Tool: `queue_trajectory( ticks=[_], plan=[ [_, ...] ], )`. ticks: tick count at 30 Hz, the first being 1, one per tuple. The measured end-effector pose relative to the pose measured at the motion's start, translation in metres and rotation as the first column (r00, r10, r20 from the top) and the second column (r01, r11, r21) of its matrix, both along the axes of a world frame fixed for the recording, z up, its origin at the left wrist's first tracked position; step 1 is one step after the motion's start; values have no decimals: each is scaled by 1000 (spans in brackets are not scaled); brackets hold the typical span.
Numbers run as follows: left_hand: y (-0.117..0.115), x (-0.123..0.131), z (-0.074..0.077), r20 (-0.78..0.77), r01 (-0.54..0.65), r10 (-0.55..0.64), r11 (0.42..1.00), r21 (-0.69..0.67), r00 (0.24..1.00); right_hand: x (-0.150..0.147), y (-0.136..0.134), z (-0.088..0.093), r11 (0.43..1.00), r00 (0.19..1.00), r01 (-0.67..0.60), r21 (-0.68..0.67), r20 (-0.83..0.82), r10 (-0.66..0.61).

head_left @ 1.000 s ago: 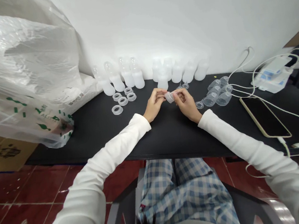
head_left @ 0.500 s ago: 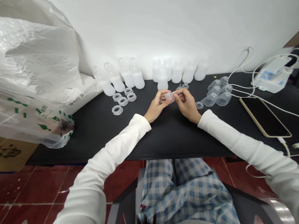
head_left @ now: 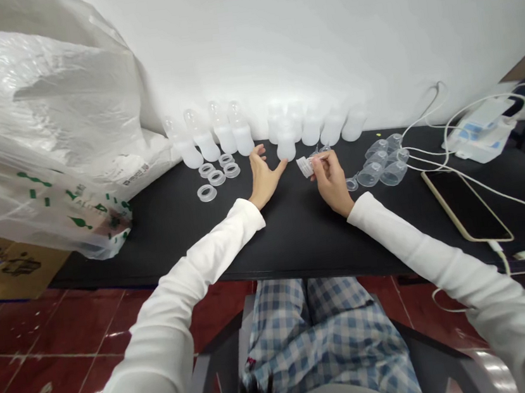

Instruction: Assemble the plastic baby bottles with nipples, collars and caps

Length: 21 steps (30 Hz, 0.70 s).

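Observation:
My left hand is open above the black table, thumb and fingers apart, close to the front baby bottle. That white bottle stands upright with no cap on it. In my right hand is a clear ribbed screw ring, gripped between thumb and fingers; a clear teat seems to sit in it, mostly hidden by the fingers. Just behind that hand lie small clear teats. Left of my left hand are several loose rings. A clear part lies right of my right hand.
Capped bottles and open bottles line the wall. Clear domed caps sit at the right, near a phone, white cables and a white box. A large plastic bag covers the left end.
My left hand has let go of the ring and moved left, its fingers spreading beside the front bottle. My right hand keeps the ring, now tilted and turned to the left.

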<state>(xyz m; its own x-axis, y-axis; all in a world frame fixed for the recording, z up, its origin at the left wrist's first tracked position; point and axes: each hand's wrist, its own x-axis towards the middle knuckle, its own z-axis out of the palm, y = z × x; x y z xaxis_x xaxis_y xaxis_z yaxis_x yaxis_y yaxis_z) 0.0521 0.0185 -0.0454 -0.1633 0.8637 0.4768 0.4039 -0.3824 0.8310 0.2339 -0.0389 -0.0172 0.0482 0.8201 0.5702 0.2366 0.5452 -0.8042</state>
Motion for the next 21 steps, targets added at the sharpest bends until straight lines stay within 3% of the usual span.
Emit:
queue_trajectory(
  ticks=[4, 10, 15, 21],
  plan=[
    [23, 9, -4, -121, -40, 40, 999, -2, 992, 1, 0, -3, 999, 1000, 7, -38, -23, -8],
    [45, 24, 3, -188, -112, 111, 994, 3, 976, 3, 6, -10, 999, 1000, -3, -49, 1, 3],
    [41, 25, 8, -227, -82, 73, 996, -31, 971, 4, 10, -14, 999, 1000, 8, -40, -4, -8],
    [32, 31, 17, -321, -126, 87, 987, -102, 943, 4, 11, -13, 999, 1000, 12, -33, -23, -12]
  ],
)
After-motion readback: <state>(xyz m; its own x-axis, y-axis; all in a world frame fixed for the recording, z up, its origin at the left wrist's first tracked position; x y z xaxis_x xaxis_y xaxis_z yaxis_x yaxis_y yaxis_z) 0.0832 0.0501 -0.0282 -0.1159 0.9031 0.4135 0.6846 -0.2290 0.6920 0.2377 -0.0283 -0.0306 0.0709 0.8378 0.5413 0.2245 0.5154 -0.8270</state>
